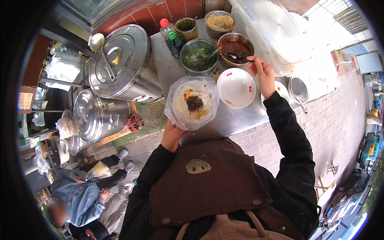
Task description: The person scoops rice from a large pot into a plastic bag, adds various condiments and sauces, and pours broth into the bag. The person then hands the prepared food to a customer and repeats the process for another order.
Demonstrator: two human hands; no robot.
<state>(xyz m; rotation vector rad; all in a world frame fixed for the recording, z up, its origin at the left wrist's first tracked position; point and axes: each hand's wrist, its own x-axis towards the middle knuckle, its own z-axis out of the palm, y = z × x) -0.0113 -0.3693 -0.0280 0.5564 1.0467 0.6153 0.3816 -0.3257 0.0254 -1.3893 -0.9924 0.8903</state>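
Note:
My left hand (173, 136) holds up a bowl lined with a clear plastic bag (210, 103) from its near side. Soft white food (179, 105) fills it, topped with dark sauce and reddish-orange oil. Between the fingers of my right hand (262, 75) is the handle of a spoon (240, 59), its head in a metal bowl of red chili oil (235, 45). Left of that stands a metal bowl of chopped green herbs (199, 57) with its own spoon. A white bowl with a red cherry print (236, 87) sits below my right hand.
At the back of the metal table (243, 120) are a bowl of pale yellow paste (220, 22), a jar of dark green sauce (186, 30) and two capped bottles. Large lidded steel pots (120, 60) stand left. A long-handled pan (299, 89) lies right. A person (78, 195) sits lower left.

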